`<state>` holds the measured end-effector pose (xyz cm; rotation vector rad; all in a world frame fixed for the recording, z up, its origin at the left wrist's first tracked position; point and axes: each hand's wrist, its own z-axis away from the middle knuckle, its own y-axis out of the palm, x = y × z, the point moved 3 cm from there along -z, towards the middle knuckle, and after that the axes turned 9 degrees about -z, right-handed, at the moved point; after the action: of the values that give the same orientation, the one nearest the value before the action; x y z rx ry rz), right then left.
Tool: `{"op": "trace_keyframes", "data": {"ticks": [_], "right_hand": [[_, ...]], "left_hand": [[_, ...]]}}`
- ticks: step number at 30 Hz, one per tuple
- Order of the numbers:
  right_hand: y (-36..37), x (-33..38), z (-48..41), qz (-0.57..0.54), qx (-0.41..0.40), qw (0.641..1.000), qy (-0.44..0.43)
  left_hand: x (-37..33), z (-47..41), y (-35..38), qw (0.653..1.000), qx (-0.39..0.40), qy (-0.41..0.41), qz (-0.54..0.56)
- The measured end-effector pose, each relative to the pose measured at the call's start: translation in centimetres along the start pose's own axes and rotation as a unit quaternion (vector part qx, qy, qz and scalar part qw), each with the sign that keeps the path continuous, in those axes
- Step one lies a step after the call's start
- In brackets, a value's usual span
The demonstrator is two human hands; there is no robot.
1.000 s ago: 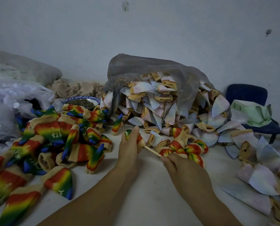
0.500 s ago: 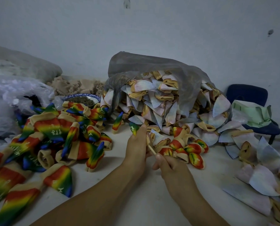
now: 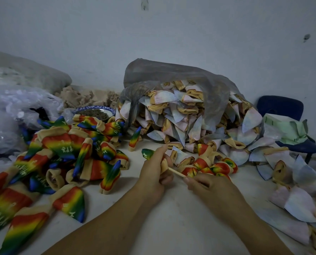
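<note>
Our left hand (image 3: 153, 173) is curled tight round a rainbow cone (image 3: 147, 153) just above the middle of the table (image 3: 171, 232). Only the cone's green tip shows, poking out of the fist toward eleven o'clock, and its tan mouth faces three o'clock. Our right hand (image 3: 214, 188), just beside the left at its four o'clock, pinches a thin stick (image 3: 177, 173) between thumb and curled fingers. The stick slants toward ten o'clock, and its far end goes into the cone's mouth; we cannot tell how deep it reaches. At nine o'clock from the hands lies the rainbow pile (image 3: 67, 153), spread wide over the table's left side. A few more rainbow cones, the small heap (image 3: 212, 166), lie at two o'clock, just past the right hand. At twelve o'clock a grey bag (image 3: 171, 76) lies open on its side, spilling the pale pile (image 3: 190, 122) toward us and round to four o'clock. A blue-rimmed bowl (image 3: 93, 109) sits at eleven o'clock behind the rainbow pile, and a blue chair (image 3: 280, 107) stands at two o'clock by the wall.
</note>
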<state>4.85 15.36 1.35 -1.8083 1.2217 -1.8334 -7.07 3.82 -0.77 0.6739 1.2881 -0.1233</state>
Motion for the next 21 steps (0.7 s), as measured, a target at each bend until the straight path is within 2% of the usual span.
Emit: {"op": "trace_keyframes", "data": {"ticks": [8, 12, 21], "right_hand": [[2.8, 1.5, 0.4, -0.178, -0.065, 0.981, 0.044], [2.8, 0.6, 0.1, -0.164, -0.071, 0.982, 0.053], [0.6, -0.5, 0.1, -0.12, 0.006, 0.992, 0.023]], "left_hand": [[0.5, 1.0, 1.6, 0.993, -0.051, 0.032, -0.098], [0.8, 0.9, 1.5, 0.992, -0.054, 0.028, -0.109], [0.9, 0.5, 1.3, 0.999, 0.001, 0.024, -0.033]]}}
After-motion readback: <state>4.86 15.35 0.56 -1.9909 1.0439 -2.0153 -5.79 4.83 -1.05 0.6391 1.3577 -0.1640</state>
